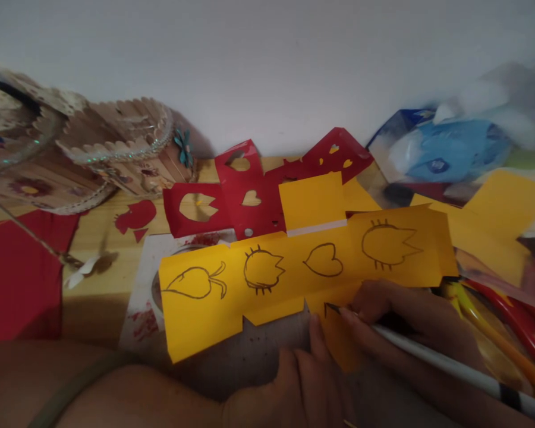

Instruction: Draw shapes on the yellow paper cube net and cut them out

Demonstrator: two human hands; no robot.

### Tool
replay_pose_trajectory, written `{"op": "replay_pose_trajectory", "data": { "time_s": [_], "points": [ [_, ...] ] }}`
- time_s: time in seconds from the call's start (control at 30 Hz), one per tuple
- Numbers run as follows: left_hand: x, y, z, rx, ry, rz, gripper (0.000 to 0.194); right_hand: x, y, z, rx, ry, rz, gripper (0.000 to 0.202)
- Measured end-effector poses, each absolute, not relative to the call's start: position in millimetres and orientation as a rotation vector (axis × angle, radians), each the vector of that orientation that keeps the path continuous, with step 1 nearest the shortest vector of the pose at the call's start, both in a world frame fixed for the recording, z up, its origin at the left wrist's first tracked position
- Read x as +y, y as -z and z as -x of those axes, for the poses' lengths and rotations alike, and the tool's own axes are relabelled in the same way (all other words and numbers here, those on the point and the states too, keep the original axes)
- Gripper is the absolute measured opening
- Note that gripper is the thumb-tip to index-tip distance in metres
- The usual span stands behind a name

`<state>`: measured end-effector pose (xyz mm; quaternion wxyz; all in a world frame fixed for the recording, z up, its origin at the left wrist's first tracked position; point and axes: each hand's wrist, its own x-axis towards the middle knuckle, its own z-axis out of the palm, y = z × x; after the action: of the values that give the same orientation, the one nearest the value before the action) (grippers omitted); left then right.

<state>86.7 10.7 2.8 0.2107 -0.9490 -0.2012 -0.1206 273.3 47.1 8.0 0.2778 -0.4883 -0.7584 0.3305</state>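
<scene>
A yellow paper cutout with fold flaps lies across the middle, bearing black outlines of a heart and fish-like or crown-like shapes. My right hand is closed around a white pen, its dark tip touching the lower flap beside a short black mark. Below the cutout, my left hand rests with its index finger at the edge of that flap; the other fingers look bent and lie close together, and nothing shows in them. Behind the yellow paper is a red paper cutout with heart and fish-like holes.
Wooden-stick baskets with lace and flowers stand at the left. Red paper and a small red scrap lie nearby. Right are a blue package, yellow sheets and red-and-yellow handles. A white wall rises behind.
</scene>
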Motion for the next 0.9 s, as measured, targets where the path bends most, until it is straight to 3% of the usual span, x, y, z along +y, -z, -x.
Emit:
{"op": "replay_pose_trajectory", "data": {
  "time_s": [0.9],
  "points": [
    [9.8, -3.8, -85.4, -0.638, 0.442, 2.499, 0.024, 53.1, -11.3, -270.3, -2.033, -0.861, 1.275, 0.026]
  ]
}}
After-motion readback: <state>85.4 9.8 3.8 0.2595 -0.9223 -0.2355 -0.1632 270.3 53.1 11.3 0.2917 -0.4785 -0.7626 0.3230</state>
